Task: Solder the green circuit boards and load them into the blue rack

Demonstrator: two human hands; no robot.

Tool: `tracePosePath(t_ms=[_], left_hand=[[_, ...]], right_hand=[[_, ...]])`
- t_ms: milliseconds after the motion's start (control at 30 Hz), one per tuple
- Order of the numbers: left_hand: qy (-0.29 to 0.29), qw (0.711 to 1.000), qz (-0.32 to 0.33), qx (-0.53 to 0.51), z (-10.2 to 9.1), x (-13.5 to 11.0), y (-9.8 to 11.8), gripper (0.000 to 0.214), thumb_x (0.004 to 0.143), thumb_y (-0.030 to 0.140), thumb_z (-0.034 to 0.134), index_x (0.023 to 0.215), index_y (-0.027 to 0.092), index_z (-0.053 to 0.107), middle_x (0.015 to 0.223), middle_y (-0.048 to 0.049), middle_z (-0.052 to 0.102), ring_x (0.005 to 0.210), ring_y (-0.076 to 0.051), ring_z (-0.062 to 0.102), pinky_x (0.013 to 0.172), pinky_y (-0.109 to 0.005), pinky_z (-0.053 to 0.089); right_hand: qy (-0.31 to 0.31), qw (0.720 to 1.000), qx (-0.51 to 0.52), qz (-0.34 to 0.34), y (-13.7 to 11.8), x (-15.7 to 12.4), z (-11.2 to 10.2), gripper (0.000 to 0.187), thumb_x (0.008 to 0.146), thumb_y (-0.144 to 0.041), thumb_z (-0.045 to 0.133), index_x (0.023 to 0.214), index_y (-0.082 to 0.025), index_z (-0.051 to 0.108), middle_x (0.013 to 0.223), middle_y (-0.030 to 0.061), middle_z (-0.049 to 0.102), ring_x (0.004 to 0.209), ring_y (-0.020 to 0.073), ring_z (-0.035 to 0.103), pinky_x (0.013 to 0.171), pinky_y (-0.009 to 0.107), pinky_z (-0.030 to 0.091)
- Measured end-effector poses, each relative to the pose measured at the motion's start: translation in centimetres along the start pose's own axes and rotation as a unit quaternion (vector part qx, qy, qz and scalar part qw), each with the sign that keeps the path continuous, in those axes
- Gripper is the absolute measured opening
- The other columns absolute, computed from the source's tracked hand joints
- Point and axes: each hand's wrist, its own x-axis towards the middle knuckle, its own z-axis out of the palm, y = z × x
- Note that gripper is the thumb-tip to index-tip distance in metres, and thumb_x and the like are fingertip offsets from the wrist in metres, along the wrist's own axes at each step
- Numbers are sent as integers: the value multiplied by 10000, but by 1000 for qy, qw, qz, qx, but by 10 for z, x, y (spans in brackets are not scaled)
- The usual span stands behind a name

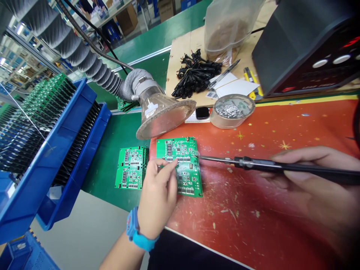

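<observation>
My right hand (pixel 317 180) grips a black soldering iron (pixel 250 163) that points left. Its tip reaches the right edge of a green circuit board (pixel 185 168) lying on the red mat. Over that board's left side is my left hand (pixel 160 187), with thumb and forefinger pinched together. Whatever they hold, if anything, is hidden or too small to make out. A blue wristband circles the left wrist. More green circuit boards (pixel 132 167) lie in a stack just left of the hand.
A fume extractor hood (pixel 165 112) hangs behind the boards. A round tin (pixel 232 110) and a bundle of black wires (pixel 197 73) lie farther back. Blue bins (pixel 53 165) with upright boards stand left. A dark soldering station (pixel 306 48) stands at the back right.
</observation>
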Motion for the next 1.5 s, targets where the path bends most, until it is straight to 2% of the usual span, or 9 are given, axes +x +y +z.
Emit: tracePosePath(t_ms=[100,200,333,600,1000,1200,1500], left_hand=[[-18,999,38,3,-6,-15,-2,396,862,45,405,1203,206,528,874,-68,485,759,-132,493,646,-267,485],[-10,999,42,8,-6,-28,-4,348,856,75,467,1161,215,560,732,-6,426,637,-105,451,556,-222,446],[1,998,48,33,-4,-35,-5,271,847,125,518,1094,201,601,670,21,395,570,-91,422,498,-212,406],[-9,998,41,44,1,-30,-5,247,860,153,508,1085,193,602,685,17,400,578,-90,429,503,-213,407],[-29,997,38,67,-2,-35,2,246,856,140,518,1083,196,596,685,16,397,590,-94,423,518,-227,402],[-27,997,36,65,1,-31,3,219,865,162,507,1055,187,613,670,14,407,558,-92,428,492,-221,407],[-7,999,15,42,-3,-32,8,127,844,171,550,945,174,627,699,-10,542,594,-104,527,542,-232,453]], right_hand=[[1,999,34,1,2,3,-4,151,509,-262,725,610,-221,620,554,-1,590,450,130,522,418,256,390],[-8,999,48,-1,0,2,-4,126,500,-234,711,600,-228,634,584,7,595,469,134,522,430,260,394],[-40,998,45,-7,-1,-1,-4,83,517,-238,693,582,-234,642,594,25,600,505,156,539,436,268,404],[-84,996,19,-22,9,1,-9,101,549,-236,710,629,-245,649,642,3,606,571,153,574,511,256,448],[-87,995,31,-42,2,1,-6,79,583,-295,705,612,-246,650,587,13,596,509,141,542,436,239,404],[-111,993,5,-33,6,0,-10,81,626,-322,689,660,-263,646,658,5,597,560,143,554,496,258,415],[-108,993,32,-19,5,0,-9,108,605,-349,708,654,-267,657,662,19,600,567,153,555,485,265,412]])
